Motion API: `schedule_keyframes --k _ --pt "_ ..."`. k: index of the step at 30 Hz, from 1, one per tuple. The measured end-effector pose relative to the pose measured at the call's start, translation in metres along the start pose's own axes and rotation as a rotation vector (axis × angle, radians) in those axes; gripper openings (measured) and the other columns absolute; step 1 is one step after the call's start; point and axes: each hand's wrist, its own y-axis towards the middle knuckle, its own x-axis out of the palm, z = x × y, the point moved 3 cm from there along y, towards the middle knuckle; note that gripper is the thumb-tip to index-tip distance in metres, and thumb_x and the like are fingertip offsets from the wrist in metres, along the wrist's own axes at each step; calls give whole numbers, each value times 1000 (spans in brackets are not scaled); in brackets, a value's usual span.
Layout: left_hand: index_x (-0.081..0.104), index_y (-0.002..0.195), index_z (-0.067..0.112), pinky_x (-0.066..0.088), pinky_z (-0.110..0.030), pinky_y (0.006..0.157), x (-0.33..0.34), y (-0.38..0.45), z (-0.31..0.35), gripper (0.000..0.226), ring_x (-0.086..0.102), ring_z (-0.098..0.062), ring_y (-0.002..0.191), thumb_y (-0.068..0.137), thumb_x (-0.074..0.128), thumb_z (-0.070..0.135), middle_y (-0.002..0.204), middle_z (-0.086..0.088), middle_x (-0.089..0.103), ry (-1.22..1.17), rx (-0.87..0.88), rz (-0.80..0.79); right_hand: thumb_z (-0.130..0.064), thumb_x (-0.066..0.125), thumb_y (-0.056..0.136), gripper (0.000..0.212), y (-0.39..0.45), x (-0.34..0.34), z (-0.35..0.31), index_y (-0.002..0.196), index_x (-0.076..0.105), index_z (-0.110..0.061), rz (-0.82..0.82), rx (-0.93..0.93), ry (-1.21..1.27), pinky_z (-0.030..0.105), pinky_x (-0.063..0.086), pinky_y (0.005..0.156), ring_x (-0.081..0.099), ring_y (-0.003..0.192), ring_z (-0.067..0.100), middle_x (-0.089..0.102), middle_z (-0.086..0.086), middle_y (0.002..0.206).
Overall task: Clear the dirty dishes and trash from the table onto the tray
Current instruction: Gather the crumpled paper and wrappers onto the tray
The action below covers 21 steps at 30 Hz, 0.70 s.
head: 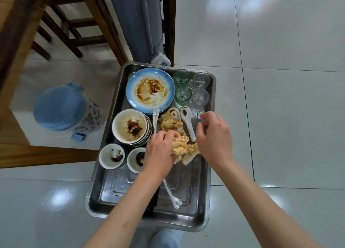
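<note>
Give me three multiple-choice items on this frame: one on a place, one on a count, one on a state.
1. Where on the tray is the blue plate?
A. far left corner
B. near right corner
C. under the glasses

2. How many glasses stand on the tray?
A. two
B. four
C. six

3. What is the left hand doing?
A. gripping stained crumpled napkins
B. lifting a bowl
C. resting flat on the floor

Answers:
1 A: the plate sits at the tray's far left, beside the glasses.
2 B: two greenish and two clear ones stand at the far right.
3 A: its fingers curl into the napkins, while the right hand hovers over a white spoon.
</note>
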Motion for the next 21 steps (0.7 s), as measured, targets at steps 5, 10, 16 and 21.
schedule_keyframes --k 5,10,16,21 --pt "47 124 31 26 -29 97 -1 1 -3 63 40 -15 114 68 73 44 119 6 47 27 -9 18 -20 49 91 18 2 0 -5 107 56 -13 -12 -24 19 27 40 62 49 75 14 58 3 96" --pt "42 132 32 22 -31 108 -6 -1 -7 73 33 -14 126 68 73 49 131 7 44 16 -3 2 -22 51 91 24 2 1 -8 114 55 -14 -42 -44 16 23 38 65 49 79 12 59 4 104" --pt "31 142 26 14 -30 113 -38 -8 0 83 19 -13 138 73 73 45 146 6 33 -119 39 21 -27 55 90 42 -6 -6 -18 130 47 -18 -95 -126 -4 27 39 87 47 112 19 55 2 124" --pt "27 144 24 10 -27 112 -85 -24 14 91 17 -13 140 70 74 47 149 6 30 -113 59 66 -30 56 89 50 -20 -28 -41 136 42 -19 -118 -176 -12 32 34 102 38 125 18 47 0 136"
